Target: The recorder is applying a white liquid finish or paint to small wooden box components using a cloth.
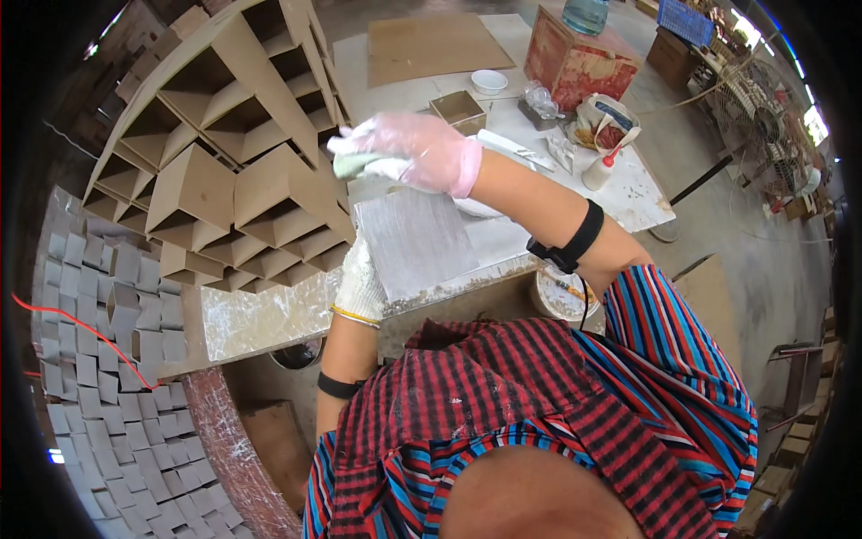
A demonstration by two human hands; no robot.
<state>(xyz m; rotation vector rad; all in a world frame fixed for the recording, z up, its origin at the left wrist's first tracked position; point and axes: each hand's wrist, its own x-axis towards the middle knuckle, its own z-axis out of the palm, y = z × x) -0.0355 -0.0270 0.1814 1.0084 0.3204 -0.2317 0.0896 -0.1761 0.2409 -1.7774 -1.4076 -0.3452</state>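
My right hand (pixel 415 150), in a thin clear glove with a pink cuff, grips a pale green cloth (pixel 352 163) above the far edge of a grey square panel (pixel 415 241). My left hand (pixel 360 280), in a white knit glove, holds the panel's near left edge as it lies on the white worktable (pixel 642 193). The panel's face looks streaked and wet.
A stack of brown open box-shaped cells (pixel 229 153) stands to the left. Grey square blocks (pixel 108 341) cover the lower left. On the table lie a small wooden box (pixel 458 109), a white bowl (pixel 489 81), a glue bottle (pixel 600 171) and a red crate (pixel 575 58). A fan (pixel 750 112) stands at right.
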